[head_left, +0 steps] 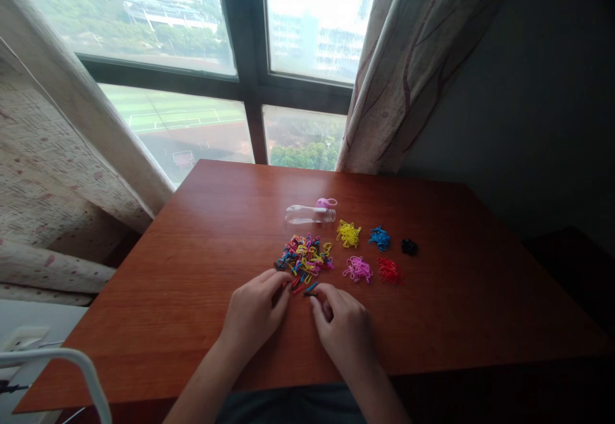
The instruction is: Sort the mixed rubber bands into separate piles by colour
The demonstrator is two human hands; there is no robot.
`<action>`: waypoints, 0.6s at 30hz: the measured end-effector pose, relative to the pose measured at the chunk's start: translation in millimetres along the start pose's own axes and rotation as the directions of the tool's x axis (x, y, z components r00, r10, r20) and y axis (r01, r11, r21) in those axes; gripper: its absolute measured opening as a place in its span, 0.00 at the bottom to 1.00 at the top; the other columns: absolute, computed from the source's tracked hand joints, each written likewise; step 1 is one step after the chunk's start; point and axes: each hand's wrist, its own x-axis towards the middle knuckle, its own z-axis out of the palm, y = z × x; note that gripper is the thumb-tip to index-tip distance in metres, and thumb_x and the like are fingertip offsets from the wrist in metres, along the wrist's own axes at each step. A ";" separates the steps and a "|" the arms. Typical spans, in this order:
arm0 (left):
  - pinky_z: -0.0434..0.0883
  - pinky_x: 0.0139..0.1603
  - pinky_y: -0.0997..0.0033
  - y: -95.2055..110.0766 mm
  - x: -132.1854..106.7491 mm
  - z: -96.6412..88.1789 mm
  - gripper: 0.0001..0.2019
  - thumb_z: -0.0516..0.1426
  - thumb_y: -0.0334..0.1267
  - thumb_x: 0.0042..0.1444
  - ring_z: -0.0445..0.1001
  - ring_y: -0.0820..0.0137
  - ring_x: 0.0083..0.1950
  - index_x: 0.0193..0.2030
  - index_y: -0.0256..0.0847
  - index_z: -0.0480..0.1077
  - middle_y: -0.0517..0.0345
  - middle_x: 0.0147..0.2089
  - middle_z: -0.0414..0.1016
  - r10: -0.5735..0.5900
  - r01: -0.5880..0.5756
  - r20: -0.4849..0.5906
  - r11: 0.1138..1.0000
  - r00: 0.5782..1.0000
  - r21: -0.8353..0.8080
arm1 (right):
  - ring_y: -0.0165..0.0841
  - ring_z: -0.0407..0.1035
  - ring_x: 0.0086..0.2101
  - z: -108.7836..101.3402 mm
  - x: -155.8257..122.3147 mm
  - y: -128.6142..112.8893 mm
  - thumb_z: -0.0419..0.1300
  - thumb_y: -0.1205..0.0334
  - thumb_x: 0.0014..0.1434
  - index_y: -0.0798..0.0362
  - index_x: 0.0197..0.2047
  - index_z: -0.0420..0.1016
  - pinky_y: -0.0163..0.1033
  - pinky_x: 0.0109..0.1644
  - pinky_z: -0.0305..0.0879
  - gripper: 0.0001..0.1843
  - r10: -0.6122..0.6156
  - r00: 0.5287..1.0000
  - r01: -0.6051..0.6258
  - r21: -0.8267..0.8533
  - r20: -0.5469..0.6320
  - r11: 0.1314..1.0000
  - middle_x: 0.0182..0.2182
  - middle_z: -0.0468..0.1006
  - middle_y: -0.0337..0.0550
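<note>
A mixed heap of small coloured rubber bands [304,256] lies on the wooden table [202,264]. To its right sit sorted little piles: yellow [348,234], blue [379,238], black [409,246], pink [358,269] and red [389,271]. My left hand [254,314] rests on the table at the heap's near edge, fingers curled, fingertips touching the bands. My right hand [342,325] lies beside it, fingers pinched at a few loose bands [310,289]. Behind the heap a clear small bottle [309,214] lies on its side with a pink cap [326,203].
The table stands against a large window [240,59] with patterned curtains [408,65] on both sides. A dark wall is to the right. A white curved tube [72,366] and a white surface are at lower left beside the table's edge.
</note>
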 end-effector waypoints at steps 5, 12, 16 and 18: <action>0.67 0.37 0.72 0.0 0.3 0.5 0.07 0.53 0.37 0.63 0.77 0.68 0.39 0.41 0.46 0.73 0.60 0.40 0.79 -0.007 0.007 0.010 1.000 1.000 0.005 | 0.32 0.68 0.28 -5.0 0.2 4.2 0.57 0.65 0.61 0.49 0.38 0.74 0.35 0.33 0.53 0.05 0.006 0.999 -0.005 -0.020 0.050 1.000 0.25 0.74 0.36; 0.68 0.35 0.72 0.1 1.5 -0.6 0.08 0.52 0.38 0.63 0.78 0.68 0.39 0.41 0.46 0.73 0.59 0.40 0.79 0.002 -0.002 0.005 1.000 1.000 0.005 | 0.31 0.69 0.28 -3.3 2.8 5.6 0.56 0.68 0.61 0.49 0.33 0.74 0.34 0.34 0.55 0.07 -0.033 0.999 0.033 -0.008 0.024 0.999 0.26 0.75 0.36; 0.69 0.35 0.72 -1.0 2.6 -1.9 0.08 0.52 0.39 0.63 0.78 0.67 0.39 0.41 0.46 0.73 0.59 0.40 0.80 0.018 -0.018 -0.003 1.000 1.000 0.015 | 0.30 0.70 0.27 -4.7 0.5 8.5 0.55 0.65 0.62 0.50 0.34 0.75 0.33 0.33 0.58 0.08 -0.025 1.000 0.026 0.064 -0.019 0.998 0.24 0.74 0.36; 0.69 0.35 0.72 -2.0 2.8 -1.7 0.08 0.52 0.39 0.63 0.79 0.67 0.39 0.41 0.46 0.73 0.59 0.40 0.80 0.026 -0.025 -0.011 0.999 1.000 0.021 | 0.30 0.69 0.25 -11.0 -0.1 15.1 0.55 0.63 0.63 0.50 0.35 0.75 0.32 0.31 0.60 0.09 0.014 0.999 -0.008 0.129 -0.047 0.992 0.23 0.74 0.36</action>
